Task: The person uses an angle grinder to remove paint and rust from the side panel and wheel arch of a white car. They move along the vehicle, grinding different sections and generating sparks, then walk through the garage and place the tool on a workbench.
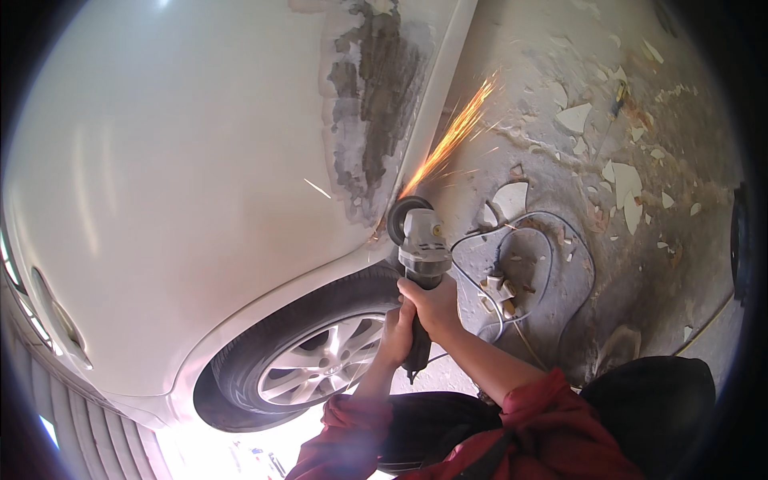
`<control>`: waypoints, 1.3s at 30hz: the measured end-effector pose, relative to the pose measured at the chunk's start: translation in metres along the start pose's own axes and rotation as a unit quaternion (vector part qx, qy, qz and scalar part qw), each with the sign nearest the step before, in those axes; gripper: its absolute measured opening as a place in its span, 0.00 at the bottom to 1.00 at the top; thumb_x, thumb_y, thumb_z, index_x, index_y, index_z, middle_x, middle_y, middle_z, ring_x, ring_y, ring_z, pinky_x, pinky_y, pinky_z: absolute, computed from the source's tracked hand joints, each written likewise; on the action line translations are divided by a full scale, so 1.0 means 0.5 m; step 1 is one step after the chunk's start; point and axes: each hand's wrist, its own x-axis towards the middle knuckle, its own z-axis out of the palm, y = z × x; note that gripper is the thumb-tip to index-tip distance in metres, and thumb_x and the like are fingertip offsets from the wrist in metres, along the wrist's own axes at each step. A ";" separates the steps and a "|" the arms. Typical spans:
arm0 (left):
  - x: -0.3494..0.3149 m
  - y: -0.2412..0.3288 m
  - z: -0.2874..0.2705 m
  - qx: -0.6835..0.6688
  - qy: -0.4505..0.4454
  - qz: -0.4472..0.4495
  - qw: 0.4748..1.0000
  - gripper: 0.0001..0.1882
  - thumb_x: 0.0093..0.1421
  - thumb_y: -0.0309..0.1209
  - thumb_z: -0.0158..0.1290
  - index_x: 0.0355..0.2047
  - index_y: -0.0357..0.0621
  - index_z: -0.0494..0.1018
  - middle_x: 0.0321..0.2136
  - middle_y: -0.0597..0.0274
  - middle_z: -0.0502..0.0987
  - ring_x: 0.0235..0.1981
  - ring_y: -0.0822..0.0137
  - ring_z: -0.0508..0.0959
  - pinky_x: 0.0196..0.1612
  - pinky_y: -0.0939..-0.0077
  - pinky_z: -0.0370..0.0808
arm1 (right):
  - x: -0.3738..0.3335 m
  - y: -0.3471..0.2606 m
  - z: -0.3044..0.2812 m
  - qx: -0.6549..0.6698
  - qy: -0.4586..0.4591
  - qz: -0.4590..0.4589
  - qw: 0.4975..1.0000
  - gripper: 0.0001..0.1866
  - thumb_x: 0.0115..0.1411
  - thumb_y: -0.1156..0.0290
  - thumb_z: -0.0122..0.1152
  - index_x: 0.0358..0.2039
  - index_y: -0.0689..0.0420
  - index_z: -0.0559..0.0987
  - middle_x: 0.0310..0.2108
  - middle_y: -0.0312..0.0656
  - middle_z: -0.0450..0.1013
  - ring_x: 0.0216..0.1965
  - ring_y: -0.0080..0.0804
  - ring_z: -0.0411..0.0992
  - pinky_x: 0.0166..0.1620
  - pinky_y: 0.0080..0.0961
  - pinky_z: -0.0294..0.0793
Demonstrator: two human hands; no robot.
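An angle grinder (425, 246) is gripped in both fists, its grey head uppermost and its dark body running down toward me. My right hand (437, 306) wraps the body just below the head. Lower and to the left, my left hand (397, 333) closes round the rear part. The dark disc (398, 219) meets the lower edge of a white car panel (200, 160), ahead of the wheel arch. Orange sparks (460, 128) stream away from the contact, up and to the right. Above it, the panel carries a sanded grey patch (370, 104) with ragged edges.
The car's wheel (324, 360) sits close to the left of my hands. To the right, a grey cable (552, 220) loops over the floor around white plug connectors (498, 290). Broken pale flakes (628, 192) litter the stained concrete floor.
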 end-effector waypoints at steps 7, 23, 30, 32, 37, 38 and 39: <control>-0.006 0.024 0.009 0.012 -0.001 -0.006 1.000 0.44 0.67 0.65 0.35 0.46 0.29 0.75 0.38 0.50 0.79 0.43 0.64 0.76 0.48 0.68 0.70 | 0.003 -0.012 -0.002 0.000 0.018 0.017 1.000 0.13 0.49 0.69 0.70 0.30 0.65 0.80 0.24 0.40 0.77 0.25 0.26 0.75 0.31 0.27 0.74; 0.032 0.012 0.011 -0.025 -0.027 0.013 0.999 0.42 0.68 0.62 0.37 0.47 0.27 0.74 0.41 0.50 0.79 0.46 0.65 0.75 0.50 0.68 0.70 | 0.022 -0.026 -0.004 0.011 0.018 0.021 1.000 0.15 0.48 0.67 0.70 0.30 0.66 0.80 0.25 0.42 0.78 0.26 0.28 0.76 0.33 0.28 0.74; 0.038 0.035 0.022 -0.032 -0.021 0.035 0.999 0.42 0.69 0.62 0.36 0.45 0.26 0.75 0.39 0.51 0.79 0.44 0.67 0.75 0.50 0.70 0.70 | 0.031 -0.051 0.000 0.013 0.021 -0.031 0.999 0.11 0.49 0.72 0.69 0.29 0.63 0.77 0.23 0.38 0.74 0.21 0.25 0.73 0.26 0.25 0.72; 0.037 0.040 0.022 -0.029 -0.029 0.019 0.999 0.42 0.69 0.63 0.36 0.46 0.26 0.74 0.39 0.52 0.79 0.44 0.67 0.75 0.49 0.70 0.70 | 0.030 -0.056 -0.002 0.009 0.015 -0.021 1.000 0.11 0.49 0.72 0.69 0.29 0.63 0.77 0.22 0.38 0.74 0.21 0.25 0.73 0.26 0.25 0.72; 0.039 0.046 0.028 -0.021 -0.029 0.053 0.998 0.44 0.68 0.64 0.34 0.44 0.26 0.75 0.37 0.53 0.79 0.42 0.68 0.75 0.47 0.70 0.71 | 0.033 -0.064 -0.008 -0.040 0.035 -0.004 0.999 0.14 0.48 0.67 0.69 0.30 0.66 0.80 0.25 0.43 0.78 0.27 0.30 0.76 0.33 0.30 0.74; 0.041 0.046 0.029 -0.028 -0.002 0.044 0.999 0.44 0.68 0.64 0.34 0.44 0.27 0.75 0.37 0.53 0.79 0.42 0.68 0.75 0.47 0.70 0.71 | 0.035 -0.064 -0.008 -0.052 0.041 0.016 0.998 0.14 0.48 0.67 0.69 0.30 0.66 0.80 0.25 0.43 0.78 0.27 0.30 0.76 0.33 0.30 0.74; 0.043 0.046 0.029 -0.026 -0.015 0.037 0.999 0.44 0.68 0.64 0.34 0.44 0.27 0.76 0.36 0.53 0.79 0.41 0.67 0.75 0.47 0.69 0.71 | 0.036 -0.063 -0.007 -0.033 0.031 -0.018 0.999 0.13 0.48 0.68 0.69 0.29 0.65 0.80 0.23 0.41 0.77 0.24 0.28 0.75 0.31 0.29 0.73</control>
